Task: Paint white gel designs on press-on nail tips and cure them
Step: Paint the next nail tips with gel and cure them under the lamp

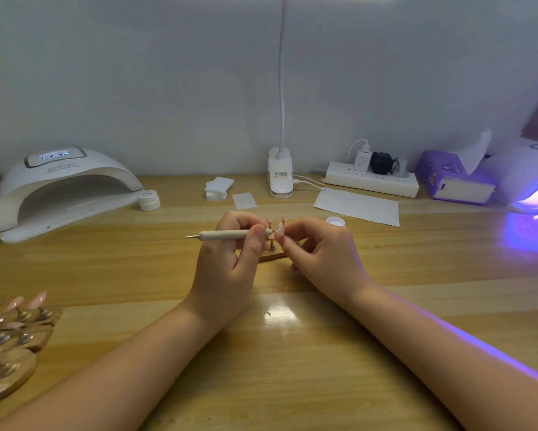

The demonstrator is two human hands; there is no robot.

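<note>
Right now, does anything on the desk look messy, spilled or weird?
Nothing looks spilled or broken. The one oddity: the small white gel jar's lid lies off by itself behind the right hand, while a small white jar sits far away beside the white dome nail lamp. Whether they belong together is unclear.

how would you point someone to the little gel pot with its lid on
Start at the big white curing lamp at the far left of the wooden table. The closed gel pot stands right beside the lamp's right foot. Unlike the open jar near the right hand, it is capped.
</note>
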